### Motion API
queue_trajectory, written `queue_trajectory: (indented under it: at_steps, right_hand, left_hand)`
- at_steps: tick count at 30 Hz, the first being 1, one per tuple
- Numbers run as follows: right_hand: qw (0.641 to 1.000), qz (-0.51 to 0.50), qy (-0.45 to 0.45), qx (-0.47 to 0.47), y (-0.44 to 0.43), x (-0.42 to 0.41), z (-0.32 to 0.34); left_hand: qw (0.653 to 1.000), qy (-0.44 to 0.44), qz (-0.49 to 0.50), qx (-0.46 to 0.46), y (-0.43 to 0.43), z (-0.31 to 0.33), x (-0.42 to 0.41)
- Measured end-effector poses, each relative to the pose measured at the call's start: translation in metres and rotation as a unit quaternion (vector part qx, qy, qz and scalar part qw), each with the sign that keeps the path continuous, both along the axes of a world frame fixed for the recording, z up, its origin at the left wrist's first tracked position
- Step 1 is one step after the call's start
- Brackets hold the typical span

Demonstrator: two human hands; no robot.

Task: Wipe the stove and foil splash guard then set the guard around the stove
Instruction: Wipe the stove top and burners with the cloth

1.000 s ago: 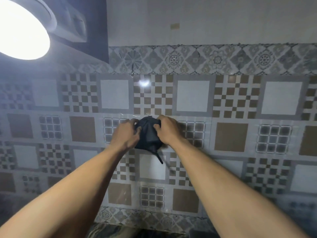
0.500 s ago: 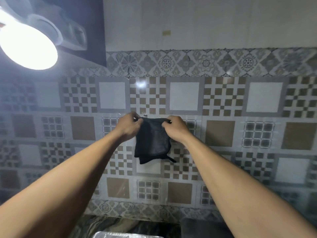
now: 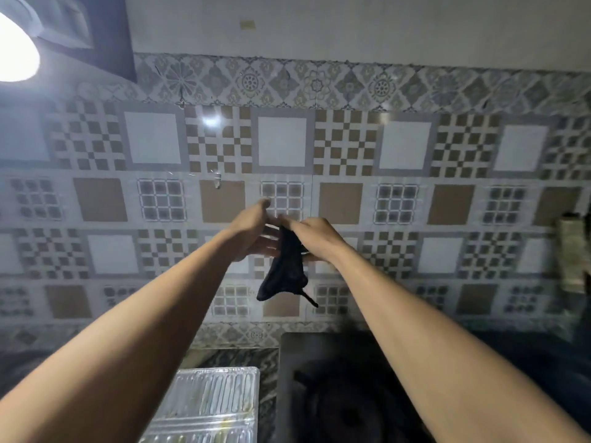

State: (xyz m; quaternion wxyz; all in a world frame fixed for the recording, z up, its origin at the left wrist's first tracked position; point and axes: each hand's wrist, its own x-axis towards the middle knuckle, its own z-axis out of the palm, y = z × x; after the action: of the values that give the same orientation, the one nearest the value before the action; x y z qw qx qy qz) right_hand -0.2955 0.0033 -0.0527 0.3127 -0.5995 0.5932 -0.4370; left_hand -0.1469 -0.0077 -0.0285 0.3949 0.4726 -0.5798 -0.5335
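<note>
A small black cloth [image 3: 284,270] hangs bunched in the air in front of the tiled wall, pinched at its top by my right hand [image 3: 315,235]. My left hand [image 3: 252,233] is beside it with fingers spread, palm against the cloth's left side. Below, a black gas stove [image 3: 323,391] sits on the dark marble counter, partly hidden by my right forearm. The ribbed foil splash guard [image 3: 211,407] lies flat on the counter just left of the stove.
A patterned tile wall [image 3: 403,145] fills the background, with a small clear hook [image 3: 218,180] above my hands. A bright lamp [image 3: 12,49] glares at the upper left. A beige cloth-like object [image 3: 572,254] hangs at the far right edge.
The cloth was stretched flat between both hands at the hook; now it hangs bunched lower and to the right, off the hook. The view has tilted down, showing the stove and foil guard.
</note>
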Motion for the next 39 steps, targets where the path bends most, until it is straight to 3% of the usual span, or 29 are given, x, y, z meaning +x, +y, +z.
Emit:
queue_trajectory:
  at_steps: [2, 8, 12, 16, 20, 29, 32, 36, 39]
  right_hand:
    - [0.999, -0.004, -0.03, 0.014, 0.006, -0.019, -0.008]
    - [0.997, -0.023, -0.05, 0.047, 0.024, -0.069, -0.024]
    - [0.984, -0.002, -0.169, 0.058, 0.033, -0.093, -0.027]
    - [0.978, 0.031, -0.19, 0.087, 0.037, -0.114, -0.032]
    - [0.99, 0.048, -0.096, 0.096, 0.033, -0.126, -0.039]
    - [0.991, 0.007, 0.099, 0.092, 0.029, -0.135, -0.084]
    - [0.99, 0.027, 0.133, 0.046, 0.022, -0.129, -0.099]
    - [0.988, 0.08, 0.134, 0.006, 0.013, -0.121, -0.129]
    - [0.941, 0.168, 0.288, 0.06, 0.01, -0.125, -0.15]
  left_hand:
    - [1.0, -0.012, -0.026, 0.007, 0.007, -0.008, -0.012]
    - [0.992, -0.109, 0.02, -0.063, 0.008, -0.056, -0.046]
    - [0.978, -0.19, -0.083, -0.021, 0.013, -0.082, -0.058]
    - [0.981, -0.178, -0.065, -0.029, 0.014, -0.092, -0.073]
    - [0.984, -0.166, -0.052, -0.026, 0.019, -0.098, -0.085]
    - [0.97, -0.232, 0.004, -0.075, 0.043, -0.156, -0.097]
    - [0.93, -0.345, 0.026, -0.123, 0.058, -0.187, -0.092]
    - [0.9, -0.401, 0.006, -0.169, 0.086, -0.229, -0.084]
    - [0.872, -0.467, -0.022, -0.146, 0.105, -0.252, -0.08]
